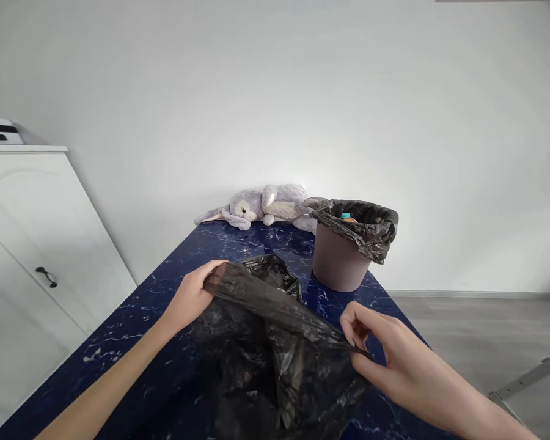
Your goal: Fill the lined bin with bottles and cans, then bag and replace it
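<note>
A thin black garbage bag (302, 373) is stretched between my two hands above the blue marbled table. My left hand (193, 296) grips the bag's upper edge on the left, its fingers partly hidden under the film. On the right, my right hand (385, 348) pinches a pulled-out corner of the bag between thumb and fingers. The edge runs slantwise down from left to right. Behind it, a crumpled black plastic part (275, 272) rises; I cannot tell whether it belongs to the same bag.
A grey-brown trash bin (341, 260) with a black liner stands at the back right, a teal-capped bottle (347, 217) inside. Against the wall, a plush rabbit (270, 205) lies on the marbled table (165, 293). A white cabinet (36, 244) is at left; a metal frame (531, 379) is lower right.
</note>
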The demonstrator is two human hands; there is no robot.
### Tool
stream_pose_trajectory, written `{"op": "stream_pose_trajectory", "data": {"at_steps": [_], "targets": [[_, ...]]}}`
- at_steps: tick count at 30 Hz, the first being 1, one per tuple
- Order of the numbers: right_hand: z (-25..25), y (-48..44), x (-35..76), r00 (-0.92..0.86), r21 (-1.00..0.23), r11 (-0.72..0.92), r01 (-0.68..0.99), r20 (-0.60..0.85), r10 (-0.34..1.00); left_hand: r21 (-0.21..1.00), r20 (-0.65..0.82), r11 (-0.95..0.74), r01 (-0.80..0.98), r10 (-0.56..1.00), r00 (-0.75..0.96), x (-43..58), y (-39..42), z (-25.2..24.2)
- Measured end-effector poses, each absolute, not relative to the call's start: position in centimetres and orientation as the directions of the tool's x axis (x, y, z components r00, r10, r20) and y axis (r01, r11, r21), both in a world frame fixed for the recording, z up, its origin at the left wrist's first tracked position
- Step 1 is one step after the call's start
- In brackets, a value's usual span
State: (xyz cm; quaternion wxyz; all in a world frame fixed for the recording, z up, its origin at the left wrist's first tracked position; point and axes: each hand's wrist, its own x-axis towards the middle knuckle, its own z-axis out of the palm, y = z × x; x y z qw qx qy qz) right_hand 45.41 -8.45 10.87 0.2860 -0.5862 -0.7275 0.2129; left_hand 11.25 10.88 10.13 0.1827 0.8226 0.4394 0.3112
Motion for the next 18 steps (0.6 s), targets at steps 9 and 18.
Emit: {"op": "stream_pose_trajectory", "data": {"at_steps": [9, 18], "targets": [[11.4, -9.7, 42.2, -0.435, -0.691, 0.302, 0.656, -0.02, 0.9, 0.511, 0.324, -0.629, 0.586, 0.772, 0.547, 8.1, 7.7, 11.6], [8.8, -8.0, 42.4, -0.3, -0.627, 0.257, 0.735, 0.039, 0.953, 0.564, 0.258, -0.464, 0.683, 0.885, 0.388, 4.4, 7.8, 11.3]]}}
